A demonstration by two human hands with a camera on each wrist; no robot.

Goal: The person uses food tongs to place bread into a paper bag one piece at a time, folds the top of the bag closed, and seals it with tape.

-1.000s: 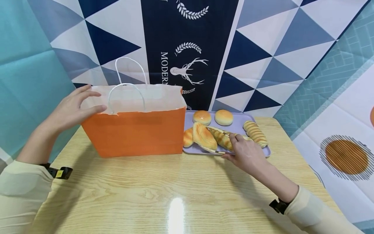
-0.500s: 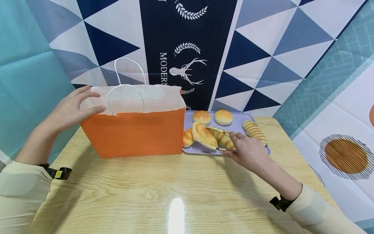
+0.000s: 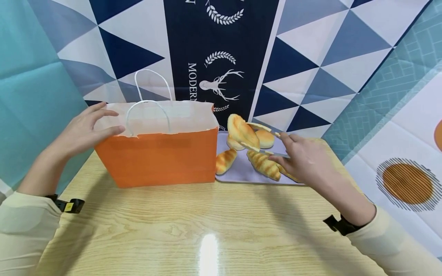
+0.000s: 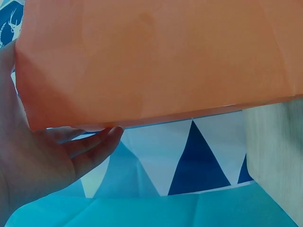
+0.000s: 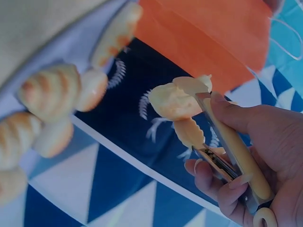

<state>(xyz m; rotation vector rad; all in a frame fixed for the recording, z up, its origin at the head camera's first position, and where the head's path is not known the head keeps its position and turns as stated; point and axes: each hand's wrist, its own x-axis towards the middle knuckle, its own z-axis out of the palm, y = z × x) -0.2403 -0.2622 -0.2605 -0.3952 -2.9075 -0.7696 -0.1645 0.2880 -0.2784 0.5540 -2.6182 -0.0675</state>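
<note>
One oval bread [image 3: 243,132], golden-orange, yellow-edged, pinched in tongs [image 5: 239,153].

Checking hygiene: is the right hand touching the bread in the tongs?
Apart. The head view shows a gap between the right hand and the bread, bridged by the tongs.

1. Tongs [image 5: 239,153], metal with cream-coloured grips and tips, held in the right hand [image 3: 307,159], both arms pointing leftward in the head view
2. Oval bread [image 3: 242,131], golden-orange over a paler yellow, clasped between the tips of the tongs, tilted, raised above the lilac tray [image 3: 238,168]
3. Orange paper bag [image 3: 162,159], white inside, handle loops arching up, standing open-topped on the tabletop [image 3: 155,222] just beside the tray, the left hand [image 3: 88,126] touching its left edge
</note>
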